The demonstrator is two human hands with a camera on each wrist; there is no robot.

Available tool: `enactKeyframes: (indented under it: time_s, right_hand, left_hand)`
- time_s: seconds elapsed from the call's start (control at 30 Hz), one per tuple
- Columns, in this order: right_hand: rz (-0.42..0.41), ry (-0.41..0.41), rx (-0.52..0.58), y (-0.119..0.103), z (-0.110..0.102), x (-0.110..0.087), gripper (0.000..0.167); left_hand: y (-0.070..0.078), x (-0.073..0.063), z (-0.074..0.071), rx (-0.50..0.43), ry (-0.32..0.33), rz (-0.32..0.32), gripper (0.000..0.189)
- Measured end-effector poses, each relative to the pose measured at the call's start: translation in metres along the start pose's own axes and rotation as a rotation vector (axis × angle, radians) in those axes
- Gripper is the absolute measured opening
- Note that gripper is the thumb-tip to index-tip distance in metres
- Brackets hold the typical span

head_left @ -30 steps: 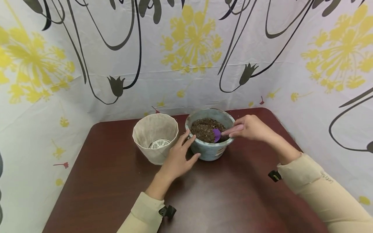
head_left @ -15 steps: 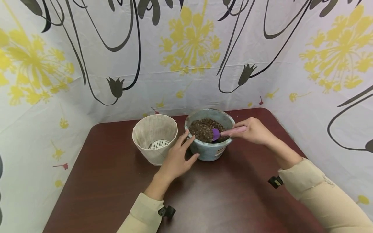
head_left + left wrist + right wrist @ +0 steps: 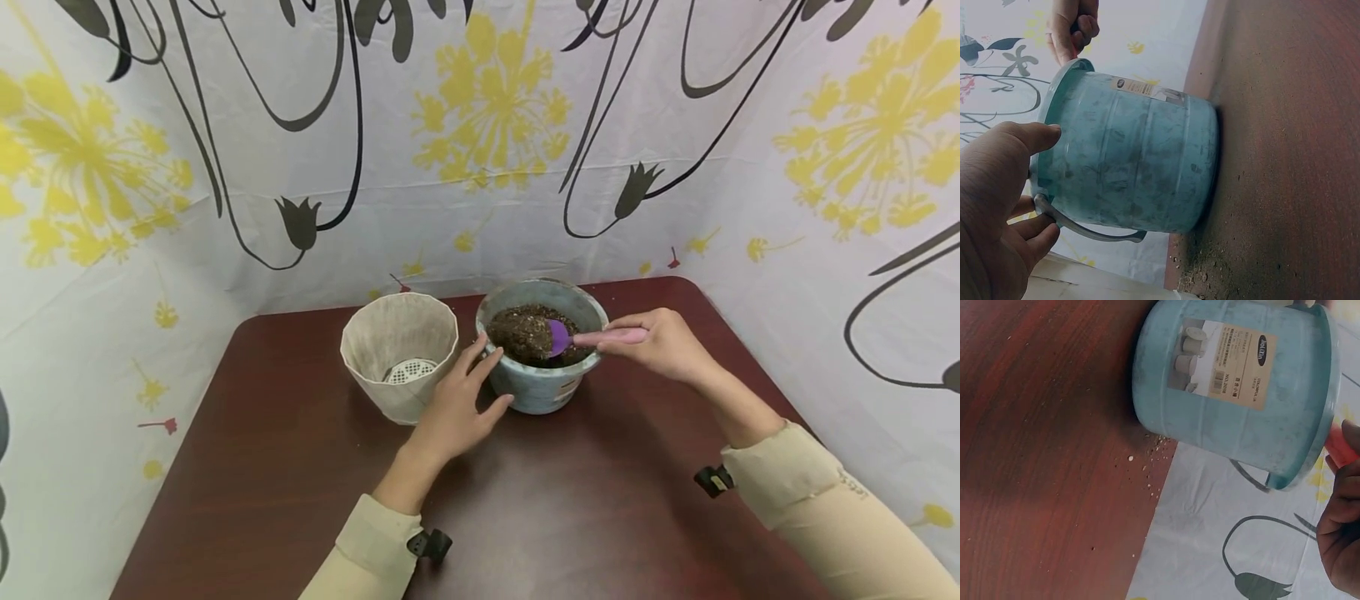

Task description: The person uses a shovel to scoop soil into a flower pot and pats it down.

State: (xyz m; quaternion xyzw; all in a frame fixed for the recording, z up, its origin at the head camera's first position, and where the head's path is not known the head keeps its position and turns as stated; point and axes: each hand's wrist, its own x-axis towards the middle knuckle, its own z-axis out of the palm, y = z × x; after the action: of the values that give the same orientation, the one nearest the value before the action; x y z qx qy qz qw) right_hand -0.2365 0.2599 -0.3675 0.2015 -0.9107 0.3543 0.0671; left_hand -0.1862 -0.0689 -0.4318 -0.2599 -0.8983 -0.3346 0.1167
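A blue bucket [image 3: 536, 389] with a bail handle [image 3: 1088, 231] stands upright on the table, holding dark potting soil [image 3: 572, 319]. My left hand [image 3: 452, 412] rests spread against its left side, fingertips at the rim and thumb by the near wall. With my right hand [image 3: 667, 346] I grip the pink handle of a small trowel [image 3: 615, 337] over the bucket's right rim. Its purple blade lies within the rim, with a mound of soil at its front. In the right wrist view, the bucket wall hides the blade.
Left of the bucket stands a whitish faceted flowerpot [image 3: 397, 333] with a perforated bottom, close by my left hand. Crumbs of soil [image 3: 1207, 269] are scattered on the reddish-brown table [image 3: 300, 500]. A patterned cloth [image 3: 480, 242] hangs behind the table.
My right hand has drawn back to the right and slightly toward me. The trowel has levelled, and a mound of soil now shows at its blade. My left hand stays put.
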Motion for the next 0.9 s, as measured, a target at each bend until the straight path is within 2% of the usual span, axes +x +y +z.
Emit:
enactKeyframes:
  time_s: [0.2,0.37,0.53,0.7,0.9]
  right_hand:
    - [-0.020,0.100,-0.029,0.001,0.001,-0.002,0.021]
    - [0.008,0.104,-0.013,0.005,0.000,-0.004,0.022]
    - [0.049,0.084,0.002,0.004,-0.002,-0.005,0.023]
    - [0.026,0.080,-0.017,0.000,-0.004,-0.005,0.019]
    - [0.002,0.095,-0.018,-0.001,-0.005,-0.005,0.019]
  left_hand:
    - [0.000,0.001,0.000,0.020,0.004,0.005,0.068]
    - [0.001,0.000,-0.002,0.050,-0.022,0.008,0.069]
    - [0.005,0.000,-0.008,0.074,-0.021,0.048,0.066]
    - [0.008,0.001,-0.017,0.104,0.028,0.115,0.061]
    - [0.008,-0.001,-0.030,0.077,0.123,0.179,0.054]
